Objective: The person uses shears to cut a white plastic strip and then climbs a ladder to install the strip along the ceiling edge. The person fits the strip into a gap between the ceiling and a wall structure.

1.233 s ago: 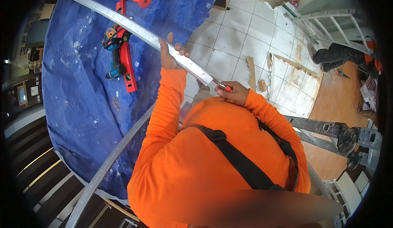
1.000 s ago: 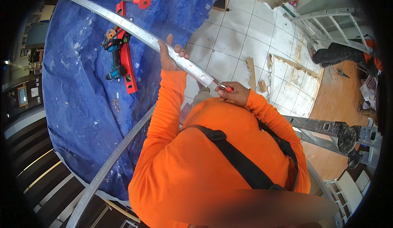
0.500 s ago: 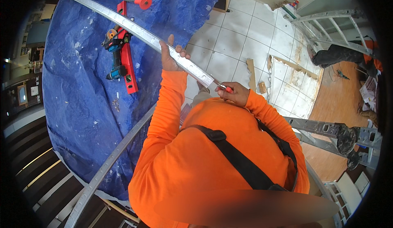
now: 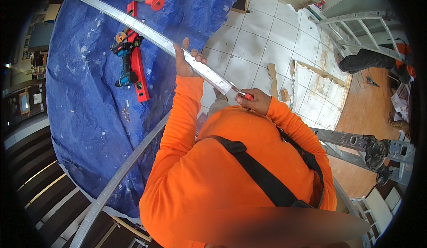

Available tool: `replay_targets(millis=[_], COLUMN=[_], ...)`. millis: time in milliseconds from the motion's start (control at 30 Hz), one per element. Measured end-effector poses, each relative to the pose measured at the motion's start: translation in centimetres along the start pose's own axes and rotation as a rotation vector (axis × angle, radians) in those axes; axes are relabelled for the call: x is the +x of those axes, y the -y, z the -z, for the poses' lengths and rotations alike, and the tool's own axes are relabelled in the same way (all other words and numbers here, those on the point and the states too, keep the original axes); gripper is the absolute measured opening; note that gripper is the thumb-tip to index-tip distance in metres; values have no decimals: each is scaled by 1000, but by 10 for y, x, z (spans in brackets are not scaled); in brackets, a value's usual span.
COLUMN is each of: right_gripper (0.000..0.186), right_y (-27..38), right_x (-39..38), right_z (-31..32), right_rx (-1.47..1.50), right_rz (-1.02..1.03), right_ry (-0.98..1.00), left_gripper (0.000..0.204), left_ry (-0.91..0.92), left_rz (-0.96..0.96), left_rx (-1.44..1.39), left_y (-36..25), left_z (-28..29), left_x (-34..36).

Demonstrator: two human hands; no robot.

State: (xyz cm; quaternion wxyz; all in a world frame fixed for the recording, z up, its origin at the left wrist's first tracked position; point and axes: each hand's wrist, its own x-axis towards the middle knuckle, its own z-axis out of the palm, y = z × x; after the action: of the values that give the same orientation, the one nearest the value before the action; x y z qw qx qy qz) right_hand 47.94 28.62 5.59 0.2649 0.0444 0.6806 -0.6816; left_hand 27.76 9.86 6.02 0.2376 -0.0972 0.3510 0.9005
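A long silvery metal profile (image 4: 129,21) slants from the far left, over a blue tarp, to just in front of my body. My left hand (image 4: 187,62) is closed around it near its close end, thumb on one side and fingertips over the other edge. My right hand (image 4: 259,101) grips red-handled snips (image 4: 249,97) at that end. Their metal jaws meet the profile's tip; how far they bite in is too small to tell. The palm side of my right hand is hidden.
On the blue tarp (image 4: 89,110) lie a red spirit level (image 4: 141,76), a blue-black cordless drill (image 4: 126,65) and a red-ended tool (image 4: 155,3). Another metal profile (image 4: 120,176) runs at lower left. A folding ladder (image 4: 351,136) stands right; another person's leg (image 4: 369,61) shows by a second ladder (image 4: 356,21).
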Motion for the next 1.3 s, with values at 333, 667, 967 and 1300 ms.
replay_targets(millis=[333, 667, 967, 1300], right_gripper=[46, 43, 43, 43], right_y=[2, -3, -2, -9], right_x=[-2, -1, -3, 1], right_z=[-2, -8, -12, -14], right_rx=[20, -10, 12, -8], right_rz=[-115, -109, -106, -75], right_ry=[36, -49, -94, -111], left_gripper=[58, 60, 60, 53], left_ry=[-24, 36, 137, 146], left_rz=[1, 7, 15, 44], left_rx=[-26, -53, -105, -139], left_y=[3, 6, 9, 9], left_z=[0, 5, 16, 22], left_x=[-7, 0, 6, 7])
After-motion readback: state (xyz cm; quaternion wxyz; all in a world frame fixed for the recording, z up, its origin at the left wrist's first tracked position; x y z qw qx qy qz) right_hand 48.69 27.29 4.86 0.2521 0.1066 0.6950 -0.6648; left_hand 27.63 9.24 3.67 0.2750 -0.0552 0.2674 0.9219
